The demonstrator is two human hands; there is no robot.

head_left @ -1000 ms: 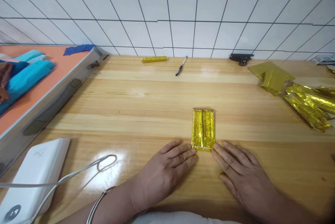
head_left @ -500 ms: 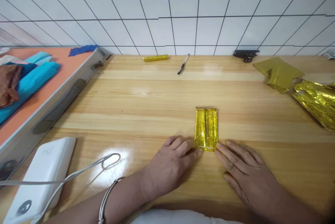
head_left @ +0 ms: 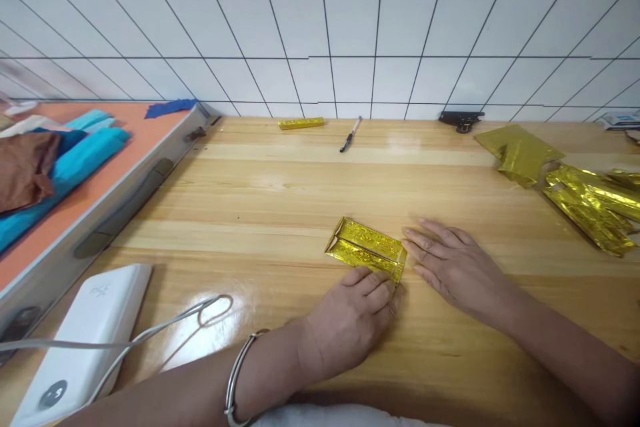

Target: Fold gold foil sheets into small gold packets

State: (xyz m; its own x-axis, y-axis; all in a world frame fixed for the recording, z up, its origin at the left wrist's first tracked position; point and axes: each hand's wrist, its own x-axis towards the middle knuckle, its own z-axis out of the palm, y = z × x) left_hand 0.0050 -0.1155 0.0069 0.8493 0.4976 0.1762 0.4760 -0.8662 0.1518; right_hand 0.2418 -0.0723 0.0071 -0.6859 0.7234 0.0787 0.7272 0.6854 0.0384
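A folded piece of shiny gold foil paper lies on the wooden table, slanting down to the right, with a seam along its length. My left hand has its fingers curled at the near edge of the paper, by its right corner; the thumb is mostly hidden. At the paper's right end, the fingertips of my right hand touch or nearly touch the edge. That hand lies flat with its fingers stretched out, holding nothing.
A white power bank with a cable lies at left, below an orange-topped case bearing rolled coloured material. Near the tiled wall are a gold strip, a pen and a black clip-like object. More gold foil lies right.
The folded gold paper has turned from upright to lying sideways, its far end now pointing left. My right hand has moved up to its right end; my left hand shifted slightly right along the near side.
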